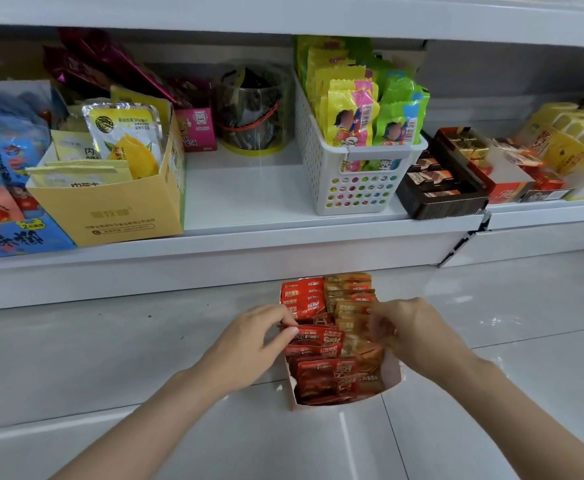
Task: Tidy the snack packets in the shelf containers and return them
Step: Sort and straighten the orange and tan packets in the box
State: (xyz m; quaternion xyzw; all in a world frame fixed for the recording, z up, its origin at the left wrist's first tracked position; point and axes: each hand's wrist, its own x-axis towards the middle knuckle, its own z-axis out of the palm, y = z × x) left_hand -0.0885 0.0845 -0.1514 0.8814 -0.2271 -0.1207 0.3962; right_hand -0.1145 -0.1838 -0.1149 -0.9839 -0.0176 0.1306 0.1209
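- Currently: sorting step; left hand (249, 344) pinches a red packet (313, 341) in the floor box (392, 372).
- Right hand (411, 332), blurred, grip unclear, among brown packets (351, 315).
- Next, probably: straighten rows, return box to the shelf (249, 188).

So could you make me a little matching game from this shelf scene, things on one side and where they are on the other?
Things:
1. white perforated basket
2. yellow cardboard box
3. small box of red and brown packets
4. clear round tub

Places:
A. on the floor, between the two hands
B. at the back of the shelf, behind the empty gap
C. on the shelf, left of the gap
D. on the shelf, right of the gap, holding yellow and green packets

Pairs: 1-D, 2-C, 3-A, 4-B
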